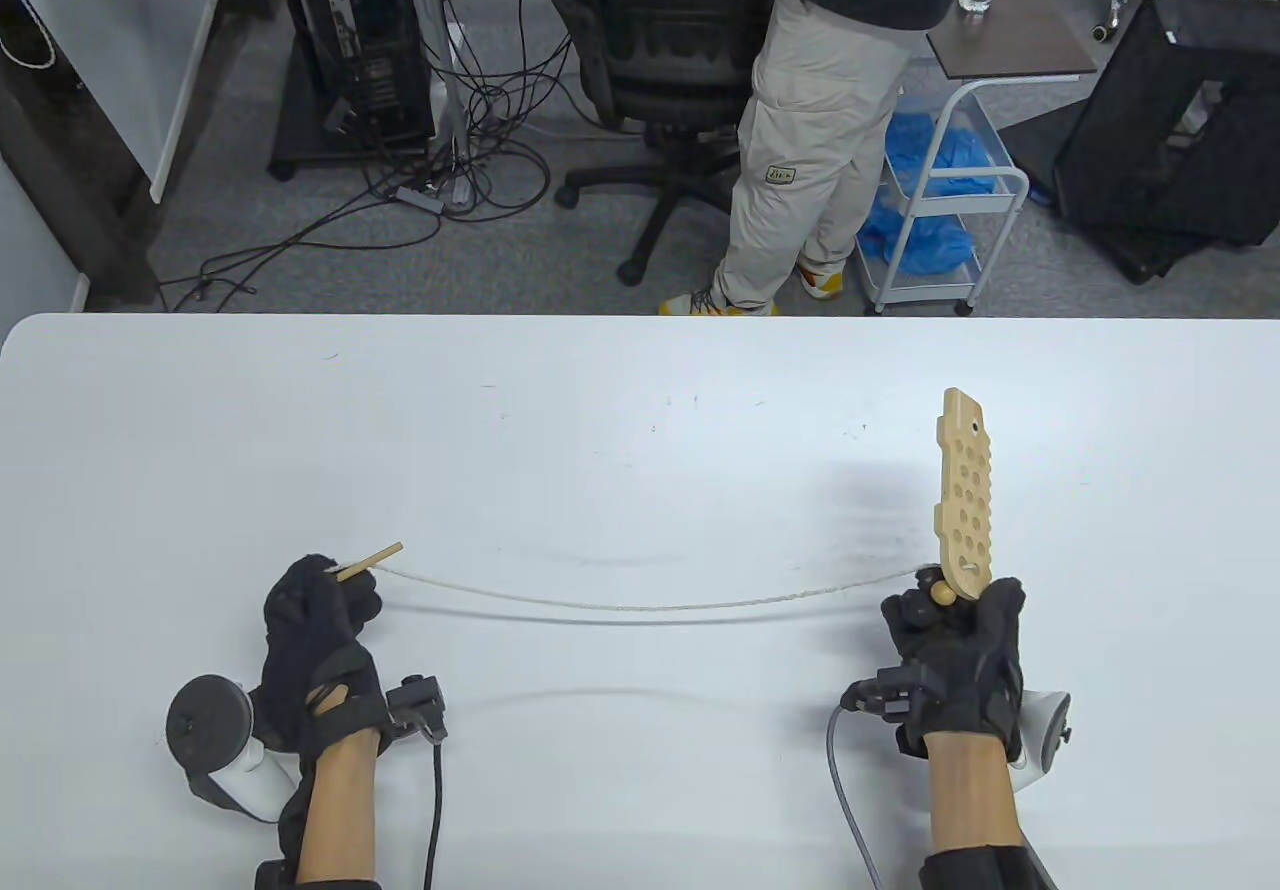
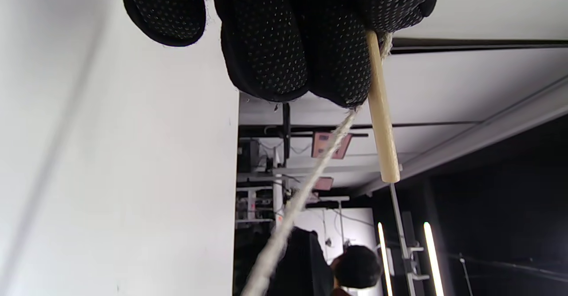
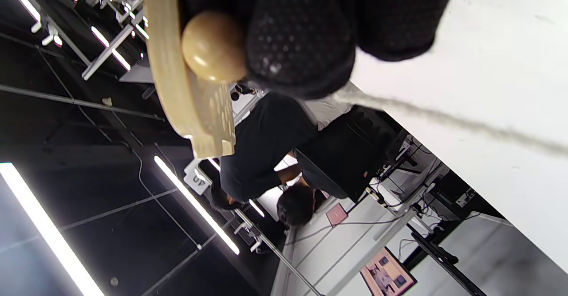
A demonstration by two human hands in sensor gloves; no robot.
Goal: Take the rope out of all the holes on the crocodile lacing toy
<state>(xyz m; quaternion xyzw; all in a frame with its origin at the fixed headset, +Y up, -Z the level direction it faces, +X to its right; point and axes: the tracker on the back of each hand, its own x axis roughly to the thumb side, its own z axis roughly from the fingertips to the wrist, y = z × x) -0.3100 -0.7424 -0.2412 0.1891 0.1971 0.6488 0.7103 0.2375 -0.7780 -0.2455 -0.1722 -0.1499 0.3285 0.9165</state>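
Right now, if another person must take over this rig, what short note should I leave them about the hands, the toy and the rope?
Left hand: grips the wooden needle at the rope's end, pulled out to the left.
Right hand: holds the crocodile board upright by its lower end, beside the wooden bead.
Rope: hangs in a shallow sag above the table between the two hands.
Done: the upper holes of the board look free of rope.
Left: the rope reaches the board near the right hand's fingers; whether it passes a last hole there is hidden. Check, pull it free.

Both fists curled tight: left hand (image 1: 318,620) pinching (thumb on top), right hand (image 1: 958,645) gripping upright, forearms parallel.
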